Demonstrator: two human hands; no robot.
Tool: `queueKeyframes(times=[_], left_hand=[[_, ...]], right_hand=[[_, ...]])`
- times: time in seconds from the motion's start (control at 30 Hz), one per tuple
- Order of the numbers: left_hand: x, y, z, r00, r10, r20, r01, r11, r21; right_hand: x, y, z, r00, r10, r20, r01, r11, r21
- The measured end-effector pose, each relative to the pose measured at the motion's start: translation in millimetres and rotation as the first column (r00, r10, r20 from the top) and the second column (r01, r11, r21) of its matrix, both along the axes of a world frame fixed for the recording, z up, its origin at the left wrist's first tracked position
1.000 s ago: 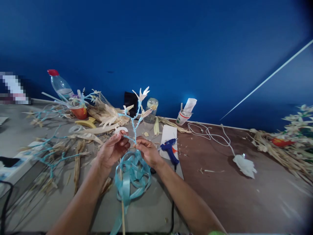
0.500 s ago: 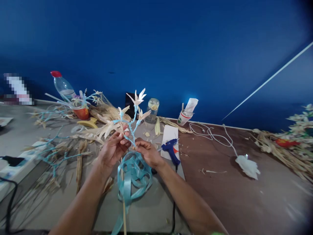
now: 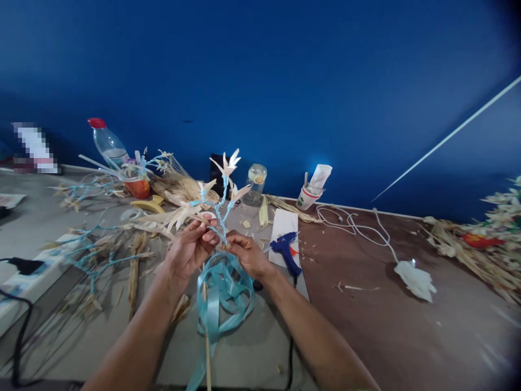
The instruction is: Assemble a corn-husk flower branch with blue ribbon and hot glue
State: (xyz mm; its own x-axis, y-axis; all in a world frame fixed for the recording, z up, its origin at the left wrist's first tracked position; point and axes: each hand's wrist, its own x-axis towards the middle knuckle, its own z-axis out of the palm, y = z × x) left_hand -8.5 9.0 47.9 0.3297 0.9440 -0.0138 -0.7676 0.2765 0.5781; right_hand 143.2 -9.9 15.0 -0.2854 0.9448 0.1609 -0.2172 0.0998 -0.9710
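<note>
My left hand (image 3: 190, 250) and my right hand (image 3: 246, 254) are both closed around the base of a small branching stem (image 3: 220, 209) wrapped in light blue ribbon, with pale corn-husk flowers (image 3: 225, 163) at its tips. The stem stands upright above the table. Loose loops of light blue satin ribbon (image 3: 222, 296) hang from between my hands toward the table. A thin wooden stick (image 3: 207, 353) runs down below the ribbon.
A blue glue gun (image 3: 287, 251) lies on white paper right of my hands. Behind are a glass jar (image 3: 256, 182), a paper cup (image 3: 307, 196), a plastic bottle (image 3: 106, 144) and an orange bowl (image 3: 137, 188). Blue-wrapped twigs (image 3: 91, 255) lie left, a white cable (image 3: 358, 225) and dried husks (image 3: 480, 250) right.
The stem has turned slightly in my hands, its flowers swinging left. My fingers shifted a little at its base. The view drifted slightly.
</note>
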Motion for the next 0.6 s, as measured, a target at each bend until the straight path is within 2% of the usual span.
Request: queueKeyframes(times=[0.23,0.5,0.6], left_hand=[[5.7,-5.8,6.7,0.997,0.063,-0.041,-0.061,0.997,0.051],[13.2,-3.4,-0.3,0.976,0.212,-0.055,-0.213,0.977,0.005],[14.0,-4.4,0.7,0.976,0.210,-0.054,-0.209,0.978,0.022]], right_hand=[[2.7,2.7,1.8,0.998,-0.038,-0.044,0.035,0.998,-0.061],[1.6,2.0,0.5,0.998,-0.037,0.049,0.037,0.999,0.008],[1.5,1.9,0.9,0.997,-0.050,0.055,0.049,0.999,0.019]])
